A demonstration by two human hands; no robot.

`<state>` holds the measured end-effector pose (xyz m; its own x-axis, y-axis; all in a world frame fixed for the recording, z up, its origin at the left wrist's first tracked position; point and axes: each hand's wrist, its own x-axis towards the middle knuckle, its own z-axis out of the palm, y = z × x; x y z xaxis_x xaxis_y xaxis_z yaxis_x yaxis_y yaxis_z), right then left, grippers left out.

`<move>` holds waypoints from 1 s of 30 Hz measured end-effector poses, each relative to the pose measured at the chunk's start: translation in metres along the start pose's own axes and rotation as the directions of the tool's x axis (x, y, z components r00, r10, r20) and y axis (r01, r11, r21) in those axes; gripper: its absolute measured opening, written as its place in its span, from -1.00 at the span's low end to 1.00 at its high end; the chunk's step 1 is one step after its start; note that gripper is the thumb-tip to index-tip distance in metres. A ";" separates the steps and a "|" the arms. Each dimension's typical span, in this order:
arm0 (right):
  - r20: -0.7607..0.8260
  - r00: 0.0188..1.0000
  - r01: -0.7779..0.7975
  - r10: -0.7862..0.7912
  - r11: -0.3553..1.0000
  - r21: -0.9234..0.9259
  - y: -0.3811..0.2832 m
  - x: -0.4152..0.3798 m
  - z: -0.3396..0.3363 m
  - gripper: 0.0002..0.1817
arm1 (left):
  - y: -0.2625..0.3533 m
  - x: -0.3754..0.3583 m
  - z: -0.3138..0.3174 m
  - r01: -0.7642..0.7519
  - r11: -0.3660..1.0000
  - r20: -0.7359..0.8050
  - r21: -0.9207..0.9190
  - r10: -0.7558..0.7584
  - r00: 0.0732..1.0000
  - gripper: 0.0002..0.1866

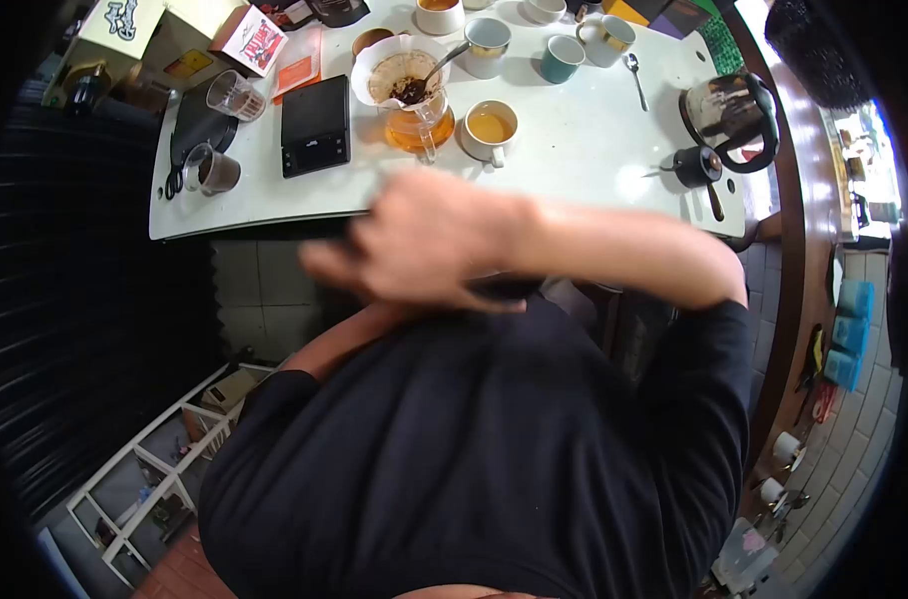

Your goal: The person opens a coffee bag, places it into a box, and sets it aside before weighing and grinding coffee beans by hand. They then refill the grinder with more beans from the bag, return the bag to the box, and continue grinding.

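My right hand (414, 240) crosses in front of my body at the table's near edge, smeared by motion, its fingers bent. Behind it passes my left forearm (359, 331); the left hand is mostly hidden there. I cannot tell what either hand holds. Just beyond the right hand stands a glass server (414, 132) of amber liquid. On top of it sits a paper filter (379, 80) with dark coffee grounds and a spoon (448, 60) leaning in it. A white cup (491, 128) of amber liquid is to its right.
A black scale (316, 125) lies left of the server, near two glasses, one (214, 172) holding dark grounds. Toward the back are a grey-white mug (487, 48) and a teal cup (562, 60). A kettle (718, 112) and a black-handled tool (697, 167) occupy the right end.
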<state>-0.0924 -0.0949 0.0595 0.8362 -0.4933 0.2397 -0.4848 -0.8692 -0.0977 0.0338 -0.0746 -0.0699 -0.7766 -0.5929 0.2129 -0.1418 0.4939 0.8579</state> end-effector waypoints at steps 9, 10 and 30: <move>0.117 0.874 -0.483 0.472 0.871 0.094 0.015 -0.121 0.030 -0.74 | -0.028 -0.012 -0.024 0.162 0.924 -0.353 -0.348 -0.289 0.890 -0.34; 0.124 0.899 -0.429 0.420 0.902 0.055 -0.008 -0.111 0.019 -0.73 | -0.026 -0.009 -0.027 0.228 0.920 -0.300 -0.320 -0.326 0.897 -0.36; 0.059 0.694 -0.711 0.717 0.671 0.212 0.032 -0.133 0.010 -0.85 | -0.034 0.014 -0.017 0.122 0.892 -0.230 -0.436 -0.242 0.943 -0.19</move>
<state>-0.2164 -0.0577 0.0144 0.2482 -0.9679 0.0394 -0.8649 -0.2397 -0.4410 0.0383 -0.1110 -0.0883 -0.5562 -0.8249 0.1009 0.0463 0.0904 0.9948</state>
